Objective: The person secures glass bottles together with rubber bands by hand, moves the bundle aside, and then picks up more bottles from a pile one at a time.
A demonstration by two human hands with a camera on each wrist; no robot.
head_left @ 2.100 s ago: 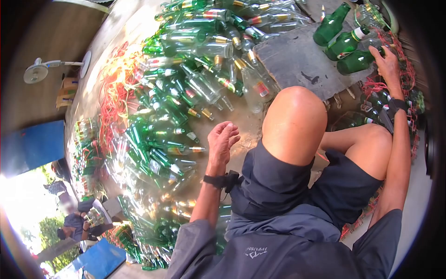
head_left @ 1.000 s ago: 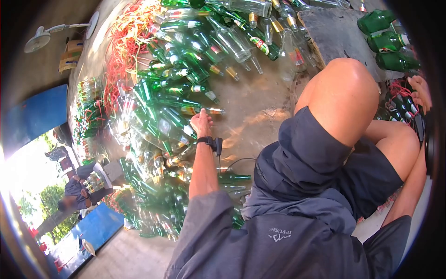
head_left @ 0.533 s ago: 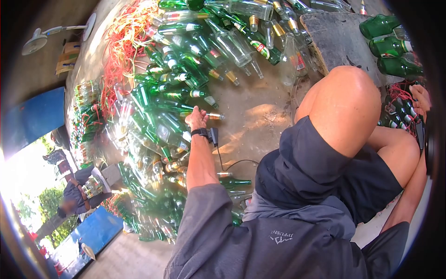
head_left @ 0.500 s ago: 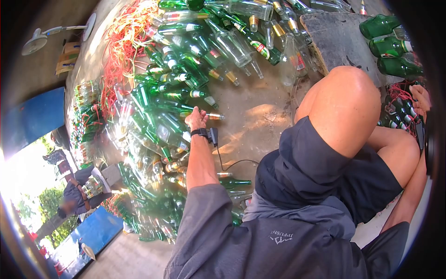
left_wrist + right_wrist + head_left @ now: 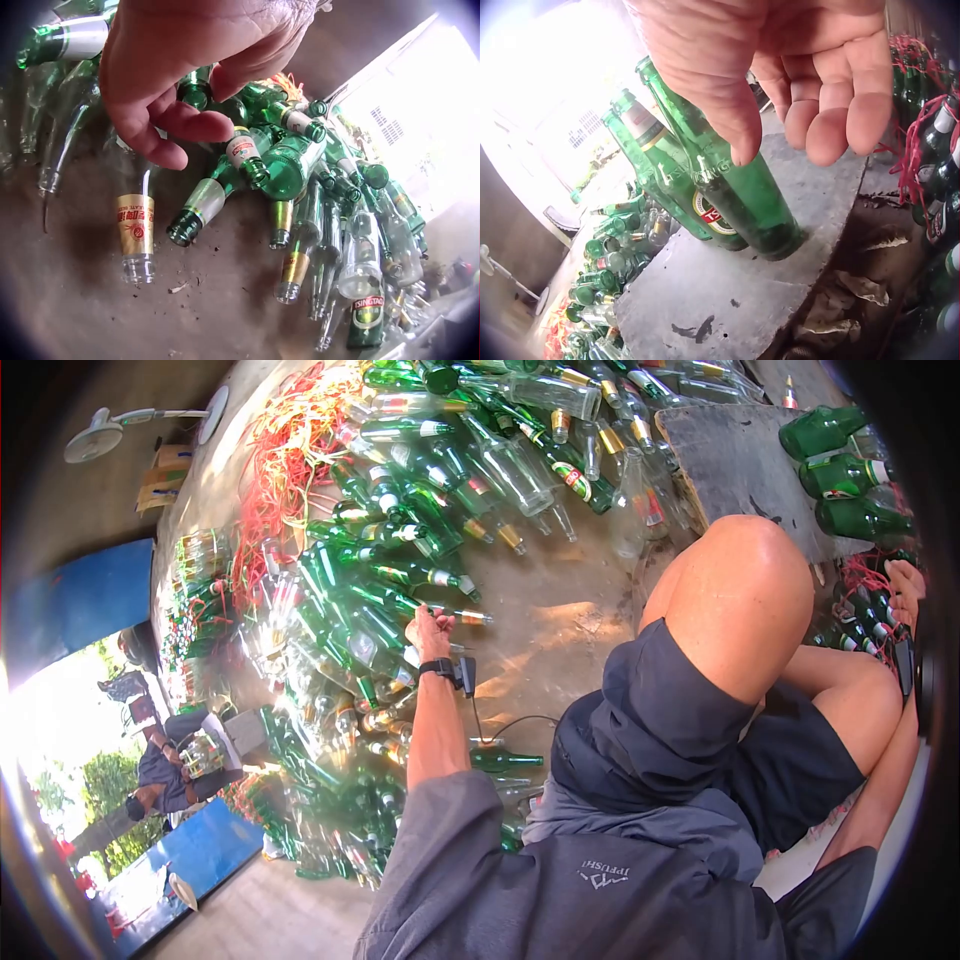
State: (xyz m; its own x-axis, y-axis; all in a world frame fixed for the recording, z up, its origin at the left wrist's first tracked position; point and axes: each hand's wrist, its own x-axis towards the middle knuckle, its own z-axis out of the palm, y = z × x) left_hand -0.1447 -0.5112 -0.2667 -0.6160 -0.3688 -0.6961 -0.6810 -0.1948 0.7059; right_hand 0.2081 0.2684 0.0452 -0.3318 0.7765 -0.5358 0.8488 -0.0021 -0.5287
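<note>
My left hand [image 5: 430, 632] is over the edge of a heap of bottles, by a clear bottle's gold-labelled neck [image 5: 470, 617]. In the left wrist view the hand [image 5: 202, 67] has loosely bent fingers and no bottle visible in its grasp; a clear bottle with a gold label [image 5: 136, 225] and a green one with a pale label [image 5: 205, 201] lie beneath. At the far right is my right hand [image 5: 905, 595], empty. The right wrist view has that hand [image 5: 810, 82] with relaxed fingers, above and beside three green bottles [image 5: 761, 202] standing on a grey slab [image 5: 697, 300].
Green bottles with red twine [image 5: 930, 150] stand past the slab. Red and orange twine [image 5: 285, 450] lies behind the heap. A white fan [image 5: 95, 437] and blue panels [image 5: 85, 600] are at the left, where another person [image 5: 165, 770] sits. My raised knee [image 5: 745, 570] is between my hands.
Since the oldest frame, my left hand has moved from near my knee to the heap. My right hand has let go of a green bottle's neck and drawn back. The head view has shifted.
</note>
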